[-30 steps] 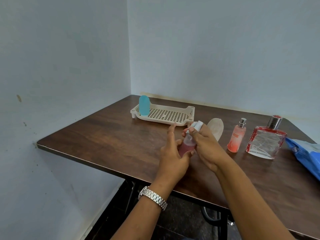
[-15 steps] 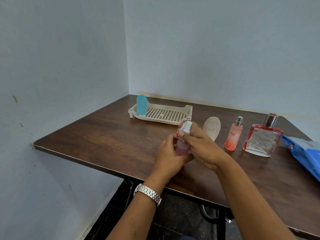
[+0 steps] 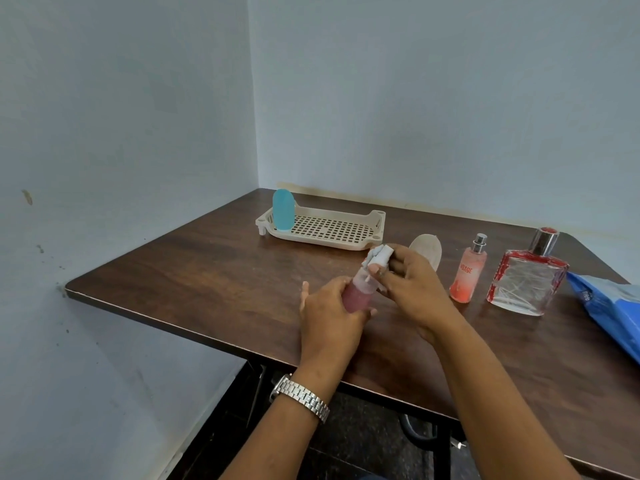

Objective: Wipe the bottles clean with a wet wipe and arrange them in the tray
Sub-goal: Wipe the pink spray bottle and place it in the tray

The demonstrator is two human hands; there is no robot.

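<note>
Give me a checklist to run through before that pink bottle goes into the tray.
1. Firm hold on the bottle: the left hand grips the pink bottle round its body. Ok.
2. Wipe in hand: the right hand pinches the wet wipe at the bottle's top. Ok.
3. Bottle wiped all round: cannot tell.
4. Room in the tray: only the blue bottle stands in it, at its left end. Ok.
5. Remaining bottles placed: the beige bottle, orange spray bottle and square perfume bottle stand on the table, outside the tray. Not ok.
</note>
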